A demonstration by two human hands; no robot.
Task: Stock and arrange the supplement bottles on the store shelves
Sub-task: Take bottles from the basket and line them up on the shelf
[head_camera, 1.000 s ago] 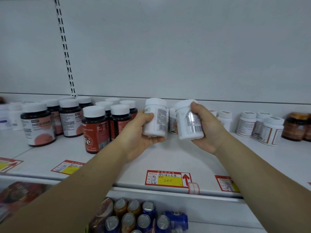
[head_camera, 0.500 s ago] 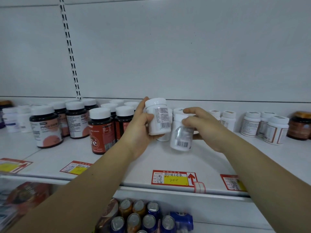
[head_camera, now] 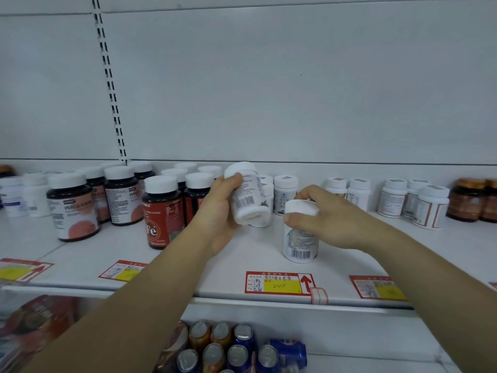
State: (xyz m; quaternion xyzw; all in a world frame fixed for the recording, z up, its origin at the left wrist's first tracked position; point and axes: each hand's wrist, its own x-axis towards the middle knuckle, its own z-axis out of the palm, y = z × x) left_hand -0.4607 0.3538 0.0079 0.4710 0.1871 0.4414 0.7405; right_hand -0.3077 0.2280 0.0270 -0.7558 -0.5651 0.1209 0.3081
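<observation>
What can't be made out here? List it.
All head view.
Tilted white bottle label: blurred, partly covered by the left hand.
Upright white bottle cap: partly under the grip of the right hand; label print too small.
White bottles behind the tilted one: mostly hidden by it.
Brown bottles: cut by the right edge.
Cans: cut by the bottom edge.

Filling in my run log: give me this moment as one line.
left hand: holds tilted white bottle off shelf | right hand: grips cap of upright white bottle on shelf
</observation>
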